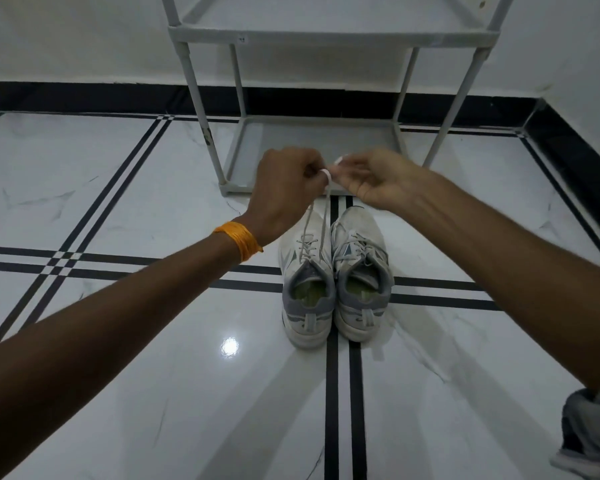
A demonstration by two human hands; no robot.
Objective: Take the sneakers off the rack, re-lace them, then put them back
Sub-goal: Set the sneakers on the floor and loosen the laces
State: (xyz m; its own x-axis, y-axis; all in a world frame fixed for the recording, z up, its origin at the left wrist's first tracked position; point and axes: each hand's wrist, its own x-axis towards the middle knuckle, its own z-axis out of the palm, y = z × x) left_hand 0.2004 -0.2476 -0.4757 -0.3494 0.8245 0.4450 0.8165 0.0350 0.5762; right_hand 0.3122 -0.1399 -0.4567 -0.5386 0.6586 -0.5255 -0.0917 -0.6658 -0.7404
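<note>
Sneakers stand side by side on the tiled floor (118,188), toes pointing far toward the grey rack (329,36), heels near the camera. The left sneaker (305,282) touches the right sneaker (361,278) along their inner sides. Both hands hover above the toes, in front of the rack's bottom shelf. The left hand (284,192), with an orange thread band (238,240) at the wrist, has its fingers closed on the lace (321,216), which runs taut up from the left sneaker's eyelets and loops over a fingertip. The right hand (378,183) pinches the lace's pale end just beside the left hand. Grey cloth (593,431) shows at the near right corner.
</note>
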